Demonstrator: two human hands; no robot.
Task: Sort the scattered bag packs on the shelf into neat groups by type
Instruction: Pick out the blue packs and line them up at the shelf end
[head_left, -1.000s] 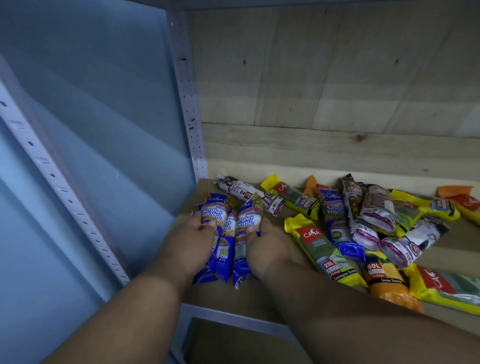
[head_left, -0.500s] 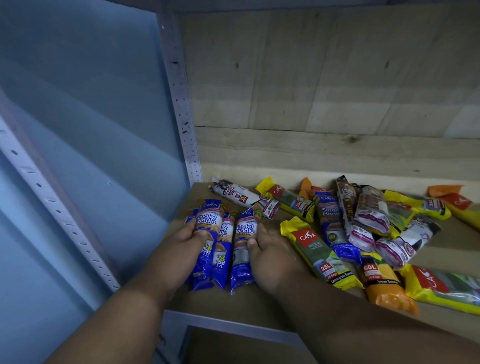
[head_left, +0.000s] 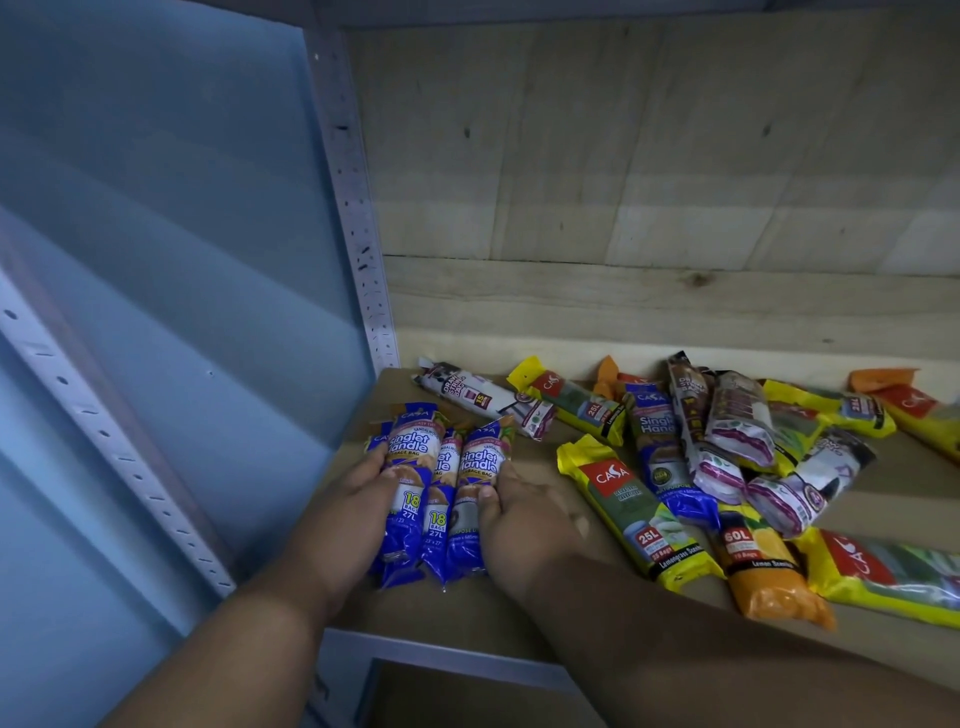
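A tight group of blue "Singlet Handle" bag packs (head_left: 441, 478) lies side by side at the shelf's left end. My left hand (head_left: 358, 499) presses against the group's left side and my right hand (head_left: 524, 519) against its right side, squeezing the packs together. To the right lies a loose pile: yellow packs (head_left: 631, 509), another blue pack (head_left: 657, 447), an orange pack (head_left: 763, 571) and white-and-purple drawstring packs (head_left: 737, 421). One white drawstring pack (head_left: 483, 397) lies behind the blue group.
The wooden shelf board (head_left: 519, 618) has a metal front rail (head_left: 415, 649). A perforated metal upright (head_left: 353, 208) stands at the back left corner, with a blue wall beyond and a plank back wall (head_left: 649, 182) behind the packs.
Both hands stay clamped on the blue group. They have slid slightly toward me along the packs, and the packs now lie closer together and straighter.
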